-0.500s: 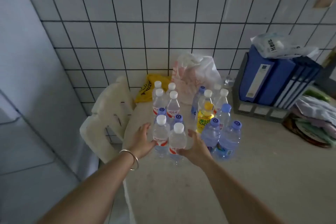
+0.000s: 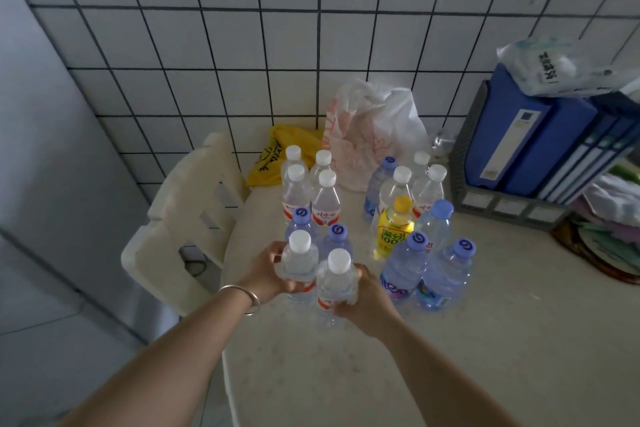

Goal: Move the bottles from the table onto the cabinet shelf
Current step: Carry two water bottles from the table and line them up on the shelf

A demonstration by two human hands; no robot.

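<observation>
Where half a second earlier our hands only flanked the two nearest white-capped bottles, our left hand (image 2: 266, 272) now grips one bottle (image 2: 299, 262) and our right hand (image 2: 363, 302) grips the other (image 2: 337, 282), both upright at the front of the cluster on the table (image 2: 485, 357).
</observation>
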